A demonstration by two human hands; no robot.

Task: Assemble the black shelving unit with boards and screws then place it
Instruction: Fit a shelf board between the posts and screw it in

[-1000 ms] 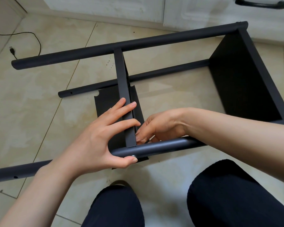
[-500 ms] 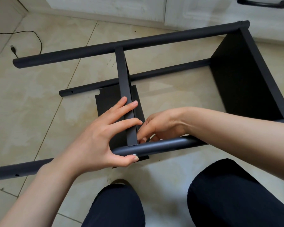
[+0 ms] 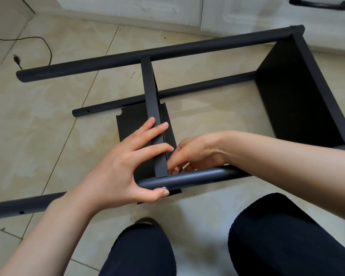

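Beige floor tiles (image 3: 38,136) carry the black shelving unit (image 3: 299,92), lying on its side. At its middle board (image 3: 152,108), the left hand (image 3: 120,172) grips board and near tube (image 3: 197,176), thumb by a screw (image 3: 164,188). Right hand (image 3: 197,154) pinches behind that board; its hold is hidden. No writing shows.

Black shelving unit (image 3: 299,92) on its side (half-assembled)

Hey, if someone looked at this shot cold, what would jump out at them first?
First the two hands at centre: the left hand spans the upright black board and the near tube, its thumb by a silver screw head, while the right hand works behind the joint. Next the black shelving frame lying on its side on the beige tiled floor, a large black panel closing its right end.
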